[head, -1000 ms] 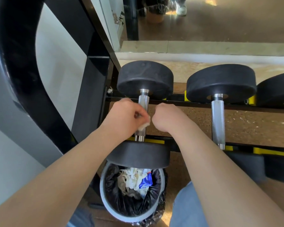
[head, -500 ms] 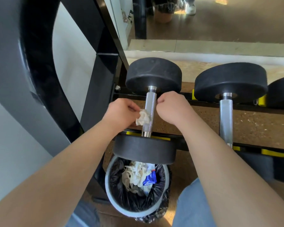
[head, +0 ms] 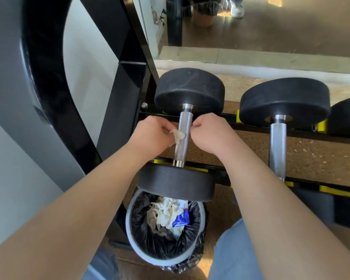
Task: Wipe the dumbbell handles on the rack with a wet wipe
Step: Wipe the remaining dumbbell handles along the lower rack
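A black dumbbell lies on the rack [head: 251,126] with its knurled steel handle [head: 183,138] pointing toward me. My left hand [head: 152,136] pinches a crumpled white wet wipe [head: 177,135] against the left side of that handle. My right hand [head: 211,133] is curled at the right side of the handle; the wipe seems to pass beneath the bar, and what those fingers hold is hidden. A second dumbbell handle [head: 277,146] lies bare to the right.
A grey bin [head: 129,229] with a black liner stands below the dumbbell, holding used wipes and a blue wrapper. A black frame post [head: 119,110] rises at the left. A third dumbbell head [head: 348,116] shows at the far right. A mirror lines the back.
Both hands have slid up the handle away from me, from its near end to its upper half. The wipe has come out from between the hands to the left side.
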